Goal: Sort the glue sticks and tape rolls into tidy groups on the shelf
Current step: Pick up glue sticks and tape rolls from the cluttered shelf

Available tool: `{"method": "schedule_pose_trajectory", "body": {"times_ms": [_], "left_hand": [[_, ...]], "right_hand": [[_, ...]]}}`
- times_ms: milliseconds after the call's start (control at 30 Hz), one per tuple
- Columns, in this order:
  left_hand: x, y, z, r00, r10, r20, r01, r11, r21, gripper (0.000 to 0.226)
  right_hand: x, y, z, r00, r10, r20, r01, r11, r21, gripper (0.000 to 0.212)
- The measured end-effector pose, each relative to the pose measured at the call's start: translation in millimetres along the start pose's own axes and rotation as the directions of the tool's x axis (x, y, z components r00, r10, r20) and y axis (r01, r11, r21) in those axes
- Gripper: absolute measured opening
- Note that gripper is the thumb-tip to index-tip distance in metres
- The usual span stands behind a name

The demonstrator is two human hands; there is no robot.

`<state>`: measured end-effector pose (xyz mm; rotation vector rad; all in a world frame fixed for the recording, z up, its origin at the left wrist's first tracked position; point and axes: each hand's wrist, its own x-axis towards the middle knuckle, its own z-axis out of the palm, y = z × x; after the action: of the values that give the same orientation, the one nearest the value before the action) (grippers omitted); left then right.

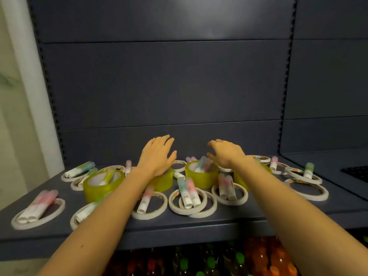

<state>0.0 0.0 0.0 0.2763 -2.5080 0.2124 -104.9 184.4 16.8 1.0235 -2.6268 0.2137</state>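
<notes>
Several pastel pink and green glue sticks (189, 193) and thin white tape rolls (230, 195) lie mixed across the dark blue shelf (179, 224). Wide yellow-green tape rolls stand among them: one at the left (103, 185) with a glue stick inside, one in the middle (202, 173) with glue sticks inside, and two partly hidden by my arms. My left hand (158, 155) hovers above the middle of the shelf, palm down with fingers apart, holding nothing. My right hand (225, 153) hovers beside it over the middle yellow roll, fingers loosely curled and empty.
The shelf's dark back panel (169, 86) rises behind the items. A second shelf bay (328, 166) adjoins at the right. Bottles with orange and green caps (258, 259) stand on the level below. A pale wall (16, 96) runs along the left.
</notes>
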Motion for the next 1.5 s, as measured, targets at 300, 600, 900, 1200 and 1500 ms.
{"method": "schedule_pose_trajectory", "body": {"times_ms": [300,600,900,1200,1500], "left_hand": [[42,21,35,0.992,0.122,0.013,-0.119,0.985,-0.125,0.042],[60,36,42,0.984,0.086,0.157,-0.055,0.979,-0.195,0.035],[73,60,51,0.937,0.009,0.35,0.11,0.941,-0.319,0.033],[85,74,41,0.975,-0.138,0.174,0.187,0.934,-0.305,0.03],[104,134,-6,0.982,-0.127,-0.138,0.039,0.858,-0.512,0.018]], "right_hand": [[30,6,26,0.967,0.172,0.19,-0.187,0.98,0.065,0.045],[44,16,22,0.945,0.154,0.288,-0.244,0.919,0.309,0.029],[26,42,-22,0.967,0.251,-0.05,-0.191,0.836,0.515,0.021],[-4,66,-23,0.923,0.347,-0.167,-0.221,0.832,0.509,0.022],[-48,127,-54,0.86,0.418,-0.293,-0.234,0.833,0.501,0.025]]}}
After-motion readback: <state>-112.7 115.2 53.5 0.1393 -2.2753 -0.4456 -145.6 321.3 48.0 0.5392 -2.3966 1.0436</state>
